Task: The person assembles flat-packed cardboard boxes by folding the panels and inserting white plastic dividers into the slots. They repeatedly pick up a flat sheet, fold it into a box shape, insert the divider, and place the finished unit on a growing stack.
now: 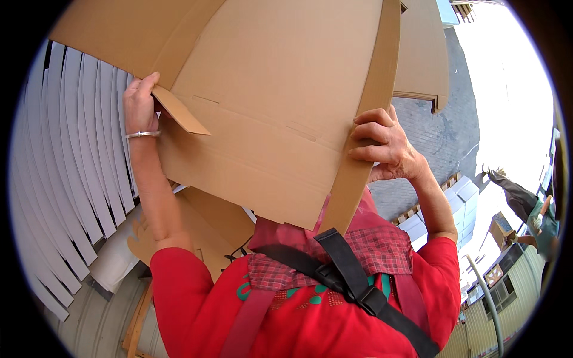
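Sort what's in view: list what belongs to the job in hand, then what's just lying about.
Job in hand:
- large cardboard piece
- left hand, gripping its left side
- right hand, gripping its right edge

Apparently just lying about:
- pale panels, left
- flat cardboard, upper right
- white boxes, right

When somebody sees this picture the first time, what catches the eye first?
First comes the big brown cardboard piece at upper centre, held at its sides by the left hand and the right hand. Next come the red shirt at the bottom and the row of pale strips along the left.
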Tool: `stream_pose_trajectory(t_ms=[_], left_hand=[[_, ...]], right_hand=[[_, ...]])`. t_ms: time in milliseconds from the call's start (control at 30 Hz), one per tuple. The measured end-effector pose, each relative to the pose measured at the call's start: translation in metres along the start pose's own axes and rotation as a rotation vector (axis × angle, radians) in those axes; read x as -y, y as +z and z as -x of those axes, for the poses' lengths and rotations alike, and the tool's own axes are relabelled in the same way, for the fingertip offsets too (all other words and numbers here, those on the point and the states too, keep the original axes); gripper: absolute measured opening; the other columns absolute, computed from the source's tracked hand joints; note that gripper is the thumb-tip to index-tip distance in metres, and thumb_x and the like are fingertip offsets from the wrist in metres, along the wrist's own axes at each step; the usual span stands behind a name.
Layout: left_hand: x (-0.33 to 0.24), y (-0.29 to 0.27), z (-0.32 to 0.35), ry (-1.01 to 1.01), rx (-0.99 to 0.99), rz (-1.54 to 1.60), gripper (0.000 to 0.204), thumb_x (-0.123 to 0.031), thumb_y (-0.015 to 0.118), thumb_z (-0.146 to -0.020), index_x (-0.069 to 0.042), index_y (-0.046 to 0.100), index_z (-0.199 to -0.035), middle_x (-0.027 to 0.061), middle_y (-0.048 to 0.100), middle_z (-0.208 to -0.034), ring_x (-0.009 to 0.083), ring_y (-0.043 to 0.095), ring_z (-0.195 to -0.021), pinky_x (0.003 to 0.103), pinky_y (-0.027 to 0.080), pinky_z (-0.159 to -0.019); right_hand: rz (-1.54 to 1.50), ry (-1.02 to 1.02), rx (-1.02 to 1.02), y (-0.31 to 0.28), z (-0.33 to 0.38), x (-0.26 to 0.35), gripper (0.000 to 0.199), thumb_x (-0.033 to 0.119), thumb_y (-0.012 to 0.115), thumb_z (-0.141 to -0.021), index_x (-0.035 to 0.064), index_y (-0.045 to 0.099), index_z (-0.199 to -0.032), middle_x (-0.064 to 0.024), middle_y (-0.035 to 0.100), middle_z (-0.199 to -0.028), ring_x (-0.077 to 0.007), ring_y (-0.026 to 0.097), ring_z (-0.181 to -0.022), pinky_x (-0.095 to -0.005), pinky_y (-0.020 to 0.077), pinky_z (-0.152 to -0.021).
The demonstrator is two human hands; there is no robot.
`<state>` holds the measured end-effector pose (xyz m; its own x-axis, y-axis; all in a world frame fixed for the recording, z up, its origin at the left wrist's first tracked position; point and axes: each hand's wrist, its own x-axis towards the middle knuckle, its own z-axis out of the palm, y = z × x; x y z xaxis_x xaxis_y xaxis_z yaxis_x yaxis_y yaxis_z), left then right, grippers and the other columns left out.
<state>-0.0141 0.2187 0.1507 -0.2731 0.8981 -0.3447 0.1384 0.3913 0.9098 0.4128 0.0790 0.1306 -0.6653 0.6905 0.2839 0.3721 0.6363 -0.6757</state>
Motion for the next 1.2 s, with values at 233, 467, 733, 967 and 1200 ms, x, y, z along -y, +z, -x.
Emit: stream_pose_trajectory(t_ms=[233, 467, 733, 967, 1200], left_hand=[[0.066, -0.045, 0.053, -0.078, -0.173, -0.025, 0.022, -0.011, 0.057, -0.091, 0.007, 0.061, -0.104, 0.0127, 0.067, -0.096, 0.0173, 0.065, -0.076, 0.029, 0.053, -0.060], [0.136, 0.005, 0.069, -0.122, -0.127, 0.099, 0.037, -0.031, 0.056, -0.098, 0.003, 0.054, -0.115, 0.0144, 0.067, -0.094, 0.0226, 0.068, -0.067, 0.032, 0.058, -0.052], [0.145, -0.032, 0.084, -0.106, 0.226, -0.327, 0.042, -0.041, 0.053, -0.101, 0.000, 0.062, -0.104, 0.0079, 0.066, -0.086, 0.0151, 0.066, -0.071, 0.026, 0.053, -0.060], [0.186, -0.074, 0.101, 0.010, 0.570, -0.755, 0.050, -0.037, 0.060, -0.097, 0.002, 0.057, -0.128, 0.0129, 0.059, -0.130, 0.0269, 0.054, -0.120, 0.038, 0.042, -0.104], [0.201, -0.068, 0.113, -0.393, 0.637, -0.081, 0.066, -0.050, 0.054, -0.098, -0.002, 0.043, -0.141, 0.0157, 0.052, -0.136, 0.0274, 0.055, -0.124, 0.043, 0.044, -0.107]], right_hand=[[-0.052, -0.110, -0.111, 0.022, -0.010, -0.001, 0.041, 0.060, 0.075, -0.069, 0.0214, 0.064, -0.079, 0.0038, 0.055, -0.088, -0.0230, 0.053, -0.097, -0.0457, 0.0315, -0.078], [0.152, 0.164, -0.317, 0.039, -0.015, -0.034, 0.040, 0.036, 0.075, -0.080, 0.0124, 0.057, -0.053, 0.0010, 0.052, -0.070, -0.0195, 0.052, -0.082, -0.0404, 0.0352, -0.081], [0.360, 0.159, 0.014, 0.049, -0.006, -0.013, 0.017, 0.017, 0.064, -0.084, 0.0143, 0.049, -0.078, 0.0002, 0.047, -0.063, -0.0189, 0.052, -0.070, -0.0386, 0.0360, -0.076], [0.164, -0.095, 0.224, 0.053, 0.041, -0.004, 0.014, 0.015, 0.063, -0.083, 0.0164, 0.063, -0.096, -0.0002, 0.052, -0.083, -0.0192, 0.053, -0.084, -0.0455, 0.0358, -0.083], [0.081, -0.060, 0.464, 0.026, 0.048, -0.016, 0.017, 0.025, 0.069, -0.080, 0.0136, 0.068, -0.093, 0.0000, 0.052, -0.090, -0.0186, 0.050, -0.091, -0.0446, 0.0349, -0.081]])
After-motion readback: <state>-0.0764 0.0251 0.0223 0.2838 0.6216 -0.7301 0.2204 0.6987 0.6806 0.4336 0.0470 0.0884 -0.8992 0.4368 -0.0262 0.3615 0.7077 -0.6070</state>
